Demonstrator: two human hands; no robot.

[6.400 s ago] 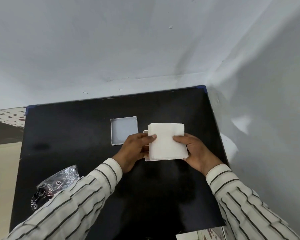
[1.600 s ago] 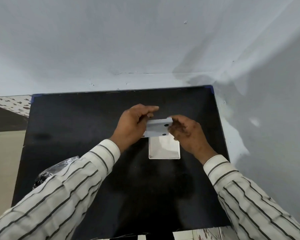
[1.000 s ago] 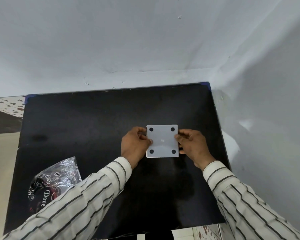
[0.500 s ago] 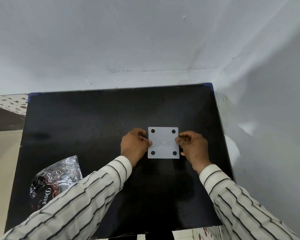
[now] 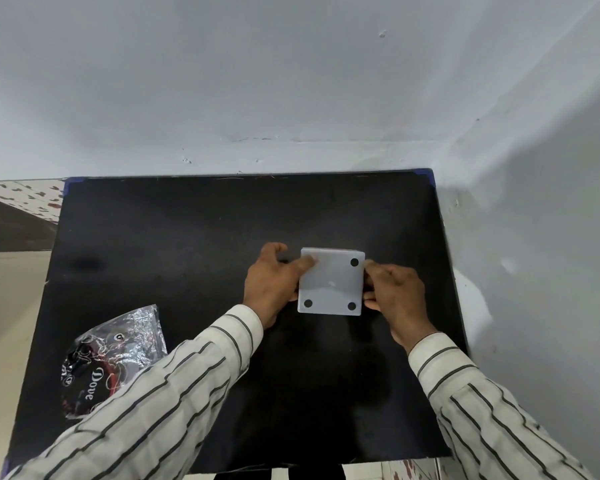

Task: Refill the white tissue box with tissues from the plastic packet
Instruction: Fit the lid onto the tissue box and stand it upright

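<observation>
The white tissue box (image 5: 331, 284) sits bottom-up on the black table (image 5: 187, 237), its flat base with small black round feet facing me. My left hand (image 5: 274, 282) grips its left side, the thumb lying over the top left corner and hiding one foot. My right hand (image 5: 394, 292) holds its right side with fingers curled on the edge. No tissues show; the box is closed. The crinkled clear plastic packet (image 5: 111, 351), printed in black and red, lies flat near the table's front left, partly under my left sleeve.
The table stands in a corner, with a pale wall (image 5: 291, 81) behind it and another wall (image 5: 541, 271) close along its right edge. Its left edge drops off to patterned flooring (image 5: 18, 195).
The stack of tissues went into the box and the base piece, lying apart before, was fitted on it. In the last half second my left thumb slid onto the top left corner.
</observation>
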